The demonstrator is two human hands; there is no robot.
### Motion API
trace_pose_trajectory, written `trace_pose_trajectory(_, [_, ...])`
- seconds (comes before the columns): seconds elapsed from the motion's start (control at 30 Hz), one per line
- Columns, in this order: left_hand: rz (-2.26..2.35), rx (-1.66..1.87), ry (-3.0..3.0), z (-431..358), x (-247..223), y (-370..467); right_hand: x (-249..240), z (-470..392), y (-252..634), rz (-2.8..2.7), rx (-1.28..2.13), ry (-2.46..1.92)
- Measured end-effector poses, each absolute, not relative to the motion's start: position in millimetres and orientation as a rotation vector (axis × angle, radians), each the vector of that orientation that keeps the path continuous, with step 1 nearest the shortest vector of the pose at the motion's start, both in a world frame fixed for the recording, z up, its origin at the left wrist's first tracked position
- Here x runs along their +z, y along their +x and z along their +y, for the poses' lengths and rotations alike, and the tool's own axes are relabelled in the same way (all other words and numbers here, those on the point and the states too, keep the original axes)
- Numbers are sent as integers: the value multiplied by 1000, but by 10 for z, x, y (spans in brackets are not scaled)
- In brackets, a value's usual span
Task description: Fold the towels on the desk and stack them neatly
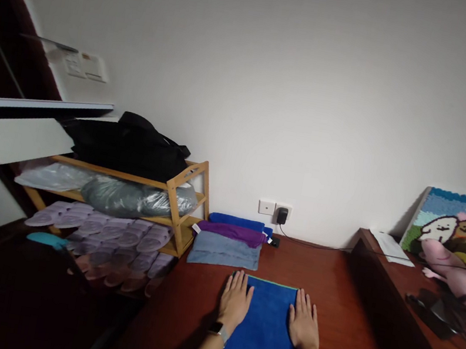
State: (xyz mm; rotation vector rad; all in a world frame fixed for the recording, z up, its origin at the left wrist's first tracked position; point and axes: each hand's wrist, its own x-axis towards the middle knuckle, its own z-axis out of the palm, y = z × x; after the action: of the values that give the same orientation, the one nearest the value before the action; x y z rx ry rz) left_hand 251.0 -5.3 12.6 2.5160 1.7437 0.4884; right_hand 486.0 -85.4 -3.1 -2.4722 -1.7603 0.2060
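Note:
A blue cloth lies flat on the reddish-brown wooden table, its far edge trimmed in green. My left hand rests flat on the cloth's left edge near the far corner, fingers stretched forward, a watch on that wrist. On the opposite edge, near the far right corner, my right hand lies flat with its fingers extended. Behind them, against the wall, are a grey-blue folded cloth, a purple cloth and a darker blue one. The cloth's near end runs out of view.
Left of the table stands a wooden rack with a black bag, plastic-wrapped items and several slippers. A charger with a cable is plugged into the wall. At right, a raised surface holds paper, a pink plush and a picture.

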Motion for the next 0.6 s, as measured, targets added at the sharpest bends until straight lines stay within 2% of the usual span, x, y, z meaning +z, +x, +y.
trace_pose_trajectory(0.17, [1347,618,2669,-222,119,3146,-38,-853,4866,-1773,224,-2467])
trace_pose_trajectory(0.27, [1376,574,2619,-280,10,3252,-63,-849,4872,-1771,207,-2467])
trace_pose_trajectory(0.6, [1828,362,2478,68,53,2335,-37,-865,4865,-1770,205,-2479])
